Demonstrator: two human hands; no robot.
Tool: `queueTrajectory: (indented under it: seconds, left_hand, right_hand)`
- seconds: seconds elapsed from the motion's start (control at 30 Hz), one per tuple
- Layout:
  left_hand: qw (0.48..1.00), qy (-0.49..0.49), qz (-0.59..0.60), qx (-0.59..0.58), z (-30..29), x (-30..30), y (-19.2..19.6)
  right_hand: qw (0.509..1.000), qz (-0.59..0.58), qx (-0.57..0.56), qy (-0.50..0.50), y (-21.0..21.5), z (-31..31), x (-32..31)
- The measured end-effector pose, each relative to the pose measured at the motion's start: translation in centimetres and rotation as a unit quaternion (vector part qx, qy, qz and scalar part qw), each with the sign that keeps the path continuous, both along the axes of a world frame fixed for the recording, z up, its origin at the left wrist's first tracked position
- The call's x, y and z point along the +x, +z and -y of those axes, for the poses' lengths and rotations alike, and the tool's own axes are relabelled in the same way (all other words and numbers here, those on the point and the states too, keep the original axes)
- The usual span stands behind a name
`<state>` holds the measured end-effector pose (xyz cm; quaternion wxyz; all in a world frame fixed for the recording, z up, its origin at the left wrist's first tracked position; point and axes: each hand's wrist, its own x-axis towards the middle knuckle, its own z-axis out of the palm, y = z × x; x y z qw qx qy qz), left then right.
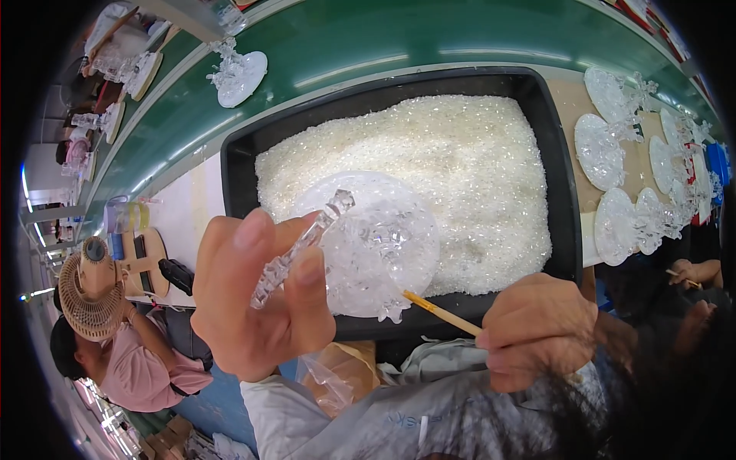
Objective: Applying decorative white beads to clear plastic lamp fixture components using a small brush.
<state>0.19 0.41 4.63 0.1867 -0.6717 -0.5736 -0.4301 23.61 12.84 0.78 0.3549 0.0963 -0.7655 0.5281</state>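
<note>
Two hands | left hand (257, 303) pinches clear ornament (360, 241) | right hand (537, 330) clasps brush (441, 313)

Green conveyor belt (429, 34), small tan fan (92, 287), seated co-worker in pink (130, 360)

- A green conveyor belt (429, 34) runs along the far side, and a clear plastic ornament on a round white base (239, 75) sits on it.
- A pale workbench (182, 211) lies beside the belt.
- A black tray (563, 176) full of small clear beads (460, 153) rests on the workbench.
- To the right of the tray, a brown board (640, 165) carries several round clear plastic discs (599, 149) lying close together.
- At the left end stands a small beige fan (90, 295).
</note>
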Motion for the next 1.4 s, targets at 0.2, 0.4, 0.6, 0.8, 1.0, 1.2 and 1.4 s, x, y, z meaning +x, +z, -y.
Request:
queueTrajectory:
  seconds: [0.2, 0.4, 0.6, 0.8, 1.0, 1.2, 1.4]
  left_hand:
    - [1.000, -0.008, 0.010, 0.012, -0.2, 0.0, 0.0]
    - [0.990, -0.046, -0.122, -0.051, 0.2, -0.8, 0.0]
    - [0.997, -0.035, -0.015, -0.073, 0.7, 0.0, -0.1]
    - [0.996, -0.041, -0.017, -0.074, 0.4, -0.2, 0.2]
    - [1.000, -0.012, 0.024, -0.014, 0.0, -0.1, -0.5]
    - [0.999, -0.003, 0.040, -0.023, 0.2, 0.2, -0.5]
    - [0.998, -0.022, 0.060, 0.000, -0.1, 0.2, -0.9]
  right_hand:
    - [0.998, -0.040, -0.039, -0.014, -0.2, 0.1, -0.3]
    - [0.997, 0.021, -0.069, -0.023, 0.8, 0.3, -0.6]
    - [0.989, 0.030, -0.127, -0.069, -0.1, 1.0, -0.3]
    - [0.993, 0.042, -0.066, -0.090, 0.6, 0.8, -0.5]
    - [0.987, -0.080, -0.084, -0.111, -1.3, 1.1, -1.0]
    - [0.987, -0.031, 0.019, -0.155, -0.6, 1.2, -1.6]
    - [0.987, -0.041, 0.024, -0.155, -0.5, 1.1, -1.8]
